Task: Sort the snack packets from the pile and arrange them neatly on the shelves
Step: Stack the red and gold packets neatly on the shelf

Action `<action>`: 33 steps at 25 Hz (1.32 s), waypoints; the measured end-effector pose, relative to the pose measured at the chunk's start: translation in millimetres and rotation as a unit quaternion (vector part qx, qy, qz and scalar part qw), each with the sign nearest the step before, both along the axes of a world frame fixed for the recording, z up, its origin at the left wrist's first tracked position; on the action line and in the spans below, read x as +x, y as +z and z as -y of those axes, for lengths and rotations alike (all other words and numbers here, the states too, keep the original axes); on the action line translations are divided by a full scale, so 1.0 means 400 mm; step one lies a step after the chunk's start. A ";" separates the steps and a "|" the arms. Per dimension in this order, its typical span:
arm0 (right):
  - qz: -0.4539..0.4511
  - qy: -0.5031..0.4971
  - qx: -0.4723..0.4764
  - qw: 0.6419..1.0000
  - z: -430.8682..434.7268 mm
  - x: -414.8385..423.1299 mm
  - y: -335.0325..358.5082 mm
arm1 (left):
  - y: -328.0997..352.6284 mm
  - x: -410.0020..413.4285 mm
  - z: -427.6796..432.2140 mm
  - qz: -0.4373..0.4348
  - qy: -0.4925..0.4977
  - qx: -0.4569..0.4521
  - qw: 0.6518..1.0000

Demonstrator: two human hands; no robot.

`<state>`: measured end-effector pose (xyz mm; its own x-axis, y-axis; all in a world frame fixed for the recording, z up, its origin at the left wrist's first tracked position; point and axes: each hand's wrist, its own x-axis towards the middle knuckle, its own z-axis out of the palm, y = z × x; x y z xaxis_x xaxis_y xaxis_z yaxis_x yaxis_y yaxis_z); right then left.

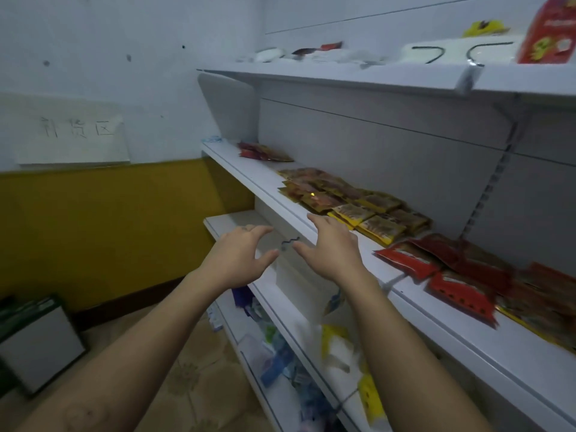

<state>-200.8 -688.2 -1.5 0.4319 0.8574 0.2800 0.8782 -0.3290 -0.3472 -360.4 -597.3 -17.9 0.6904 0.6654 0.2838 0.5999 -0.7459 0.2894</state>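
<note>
Both hands, the left hand (240, 257) and right hand (332, 247), hovered empty with spread fingers before the middle shelf (358, 254), which held yellow packets (352, 202) and, seemingly blurred, red packets (458, 275).

Both bare arms reach toward one o'clock; the left hand (238, 255) and right hand (332, 246) hover side by side, fingers spread, holding nothing.

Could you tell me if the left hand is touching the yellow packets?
Apart: the head view shows the left hand well clear of the yellow packets, the right hand between them.
</note>
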 end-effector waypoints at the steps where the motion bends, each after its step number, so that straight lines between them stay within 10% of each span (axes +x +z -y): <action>1: -0.004 -0.001 0.006 1.000 -0.041 0.001 -0.003 | -0.003 0.005 -0.035 0.004 0.000 -0.001 1.000; 33: -0.081 -0.126 0.004 0.989 -1.609 0.424 -0.093 | -0.073 0.509 -1.624 0.005 -0.059 0.003 0.998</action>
